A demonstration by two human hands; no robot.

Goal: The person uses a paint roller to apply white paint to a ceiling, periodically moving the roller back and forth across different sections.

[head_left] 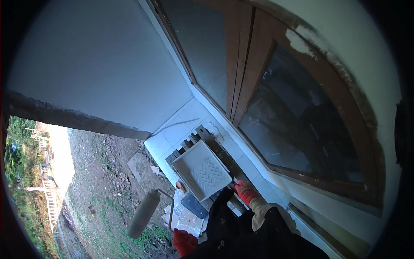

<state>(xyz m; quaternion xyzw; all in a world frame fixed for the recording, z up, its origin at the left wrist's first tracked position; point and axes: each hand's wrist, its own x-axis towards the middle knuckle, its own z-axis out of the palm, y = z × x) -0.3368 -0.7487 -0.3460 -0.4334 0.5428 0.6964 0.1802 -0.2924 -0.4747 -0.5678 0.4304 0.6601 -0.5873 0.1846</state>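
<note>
My left hand, in a red glove, is closed around the handle of a paint roller. The roller's long pale sleeve hangs over the ground at the left, joined to the bent metal frame. A white paint tray with zigzag ridges lies tilted in front of me, its shallow bottom smeared with pale paint. At the tray's near right corner, my right hand, gloved in red with a beige cuff, is closed on the rim; its fingertips are partly hidden.
Wooden slats lie under the tray on white floor tiles. A dark blue container and plastic sheeting are beside it. Brown-framed glass doors stand right, a pale wall far left, bare ground below.
</note>
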